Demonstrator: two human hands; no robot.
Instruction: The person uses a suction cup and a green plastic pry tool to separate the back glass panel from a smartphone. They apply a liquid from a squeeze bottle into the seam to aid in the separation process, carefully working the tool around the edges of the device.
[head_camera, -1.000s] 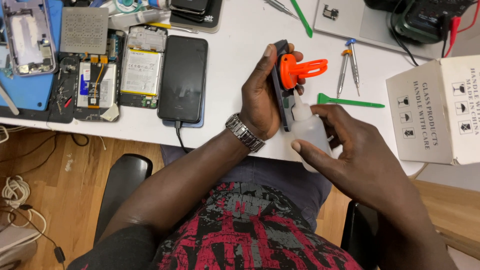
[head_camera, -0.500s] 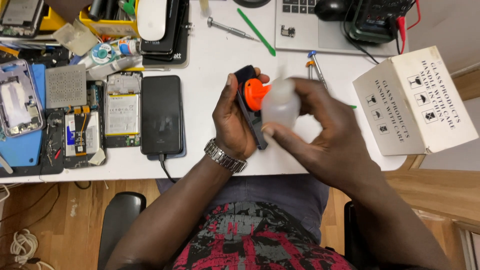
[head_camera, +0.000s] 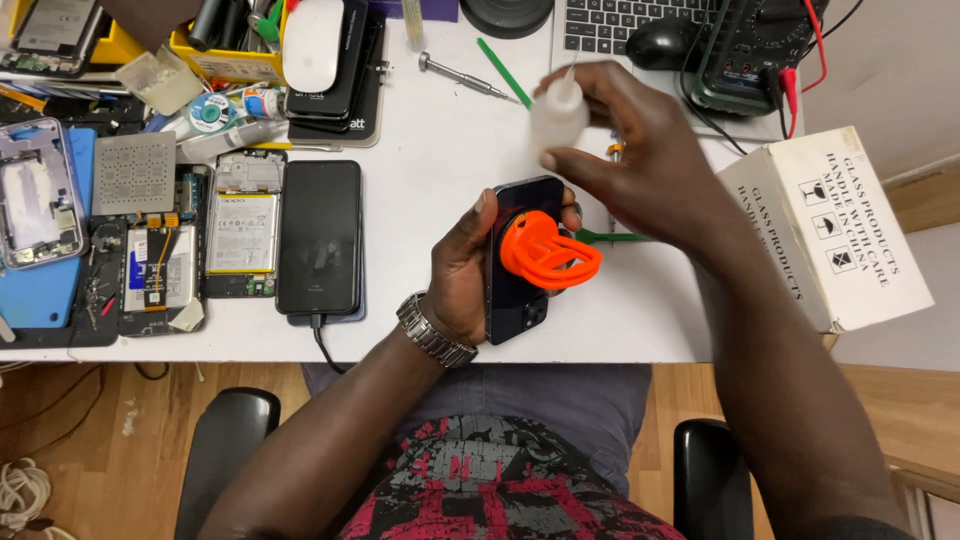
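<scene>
My left hand (head_camera: 462, 268), with a metal watch at the wrist, grips a dark blue phone (head_camera: 518, 300) above the white desk (head_camera: 430, 150). An orange suction cup tool (head_camera: 545, 250) sticks on the phone's back. My right hand (head_camera: 640, 165) holds a small white squeeze bottle (head_camera: 556, 118) above and beyond the phone, its thin nozzle pointing up toward the laptop. The bottle is apart from the phone.
A black phone (head_camera: 320, 238) on a cable and opened phones (head_camera: 165, 250) lie at left. A screwdriver (head_camera: 465, 77), green pry tool (head_camera: 503, 58), laptop (head_camera: 640, 20), mouse (head_camera: 665, 45) and multimeter (head_camera: 755, 50) sit at the back. A cardboard box (head_camera: 835, 230) stands at right.
My right hand has lifted the white bottle away from the phone toward the back of the desk. My left hand has turned the phone so its back and the suction cup face up.
</scene>
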